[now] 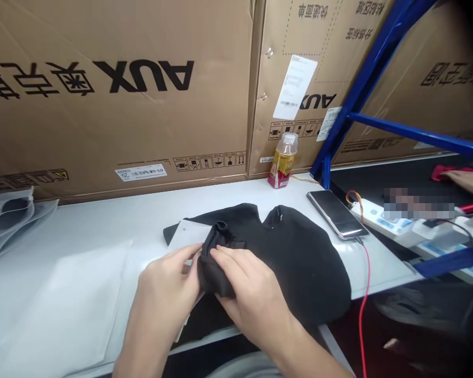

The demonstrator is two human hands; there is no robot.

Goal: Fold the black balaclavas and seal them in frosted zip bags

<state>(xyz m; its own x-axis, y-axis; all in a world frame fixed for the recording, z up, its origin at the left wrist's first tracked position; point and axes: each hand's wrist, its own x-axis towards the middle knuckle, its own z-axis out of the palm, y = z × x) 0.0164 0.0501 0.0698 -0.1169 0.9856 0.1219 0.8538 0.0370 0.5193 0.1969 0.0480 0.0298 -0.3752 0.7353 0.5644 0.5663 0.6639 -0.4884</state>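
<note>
Black fabric (pixel 295 252) with a notched upper edge lies spread over the white tabletop. At its left end, my left hand (pixel 169 283) is closed on a bunched, folded part of black cloth (pixel 216 273). My right hand (pixel 252 294) grips the same bunch from the other side, its thumb and fingers pressed over the fold. A flat white card (pixel 189 234) pokes out from among the cloth, just above my left hand. Whether the bunch and the spread fabric are one piece, I cannot tell.
A clear plastic bag (pixel 59 315) lies at left, with zip bags (pixel 11 220) behind it. Large cartons (pixel 114 121) wall the back. A drink bottle (pixel 284 160), a phone (pixel 337 212) on a red cable (pixel 364 304), a power strip (pixel 382 218) and a blue frame (pixel 355 89) stand right. Another person's hand (pixel 471 181) shows far right.
</note>
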